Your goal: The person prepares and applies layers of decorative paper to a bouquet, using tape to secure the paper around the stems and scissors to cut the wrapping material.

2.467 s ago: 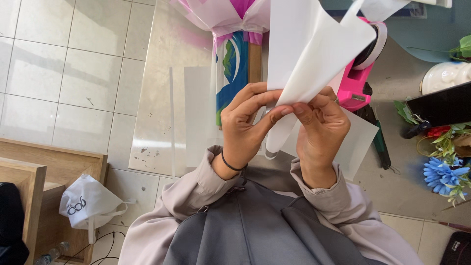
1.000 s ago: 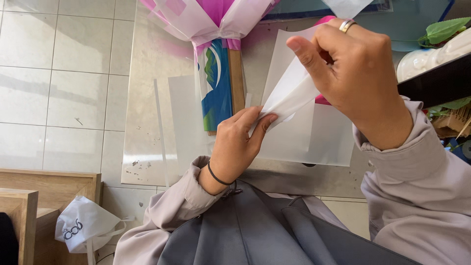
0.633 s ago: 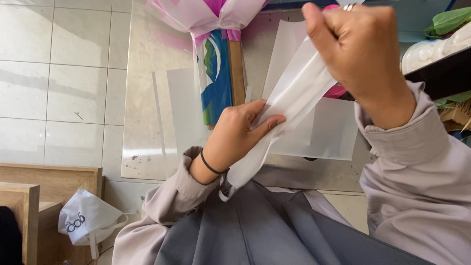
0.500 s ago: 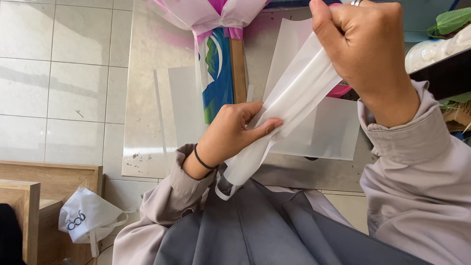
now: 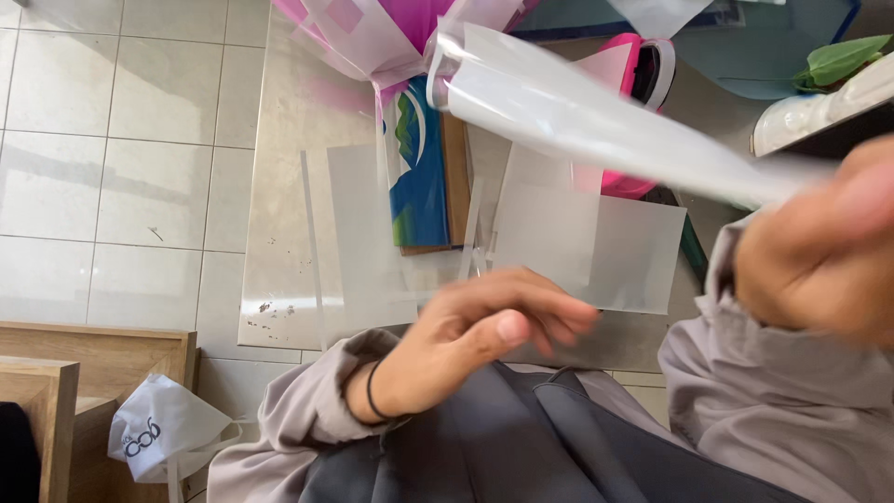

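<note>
My right hand (image 5: pixel 824 251) is close to the camera at the right edge, blurred, gripping the narrow end of a rolled clear plastic sheet (image 5: pixel 577 112). The sheet forms a cone that widens up and to the left. My left hand (image 5: pixel 475 331) hovers lower in the middle, fingers loosely apart, holding nothing and clear of the cone. A dark band sits on its wrist. Flat clear plastic sheets (image 5: pixel 582 247) lie on the floor under my hands.
A pink-and-white wrapped bouquet (image 5: pixel 391 37) lies at the top. Beside it are a blue-green package (image 5: pixel 419 168) and a pink tape dispenser (image 5: pixel 643 74). A white plastic bag (image 5: pixel 158 428) sits by wooden boards (image 5: pixel 56 373) at bottom left. A white dish (image 5: pixel 801 116) is at right.
My left hand has let go of the plastic sheet and dropped away. My right hand has swung the rolled cone so its wide end points up-left, and has come nearer the camera.
</note>
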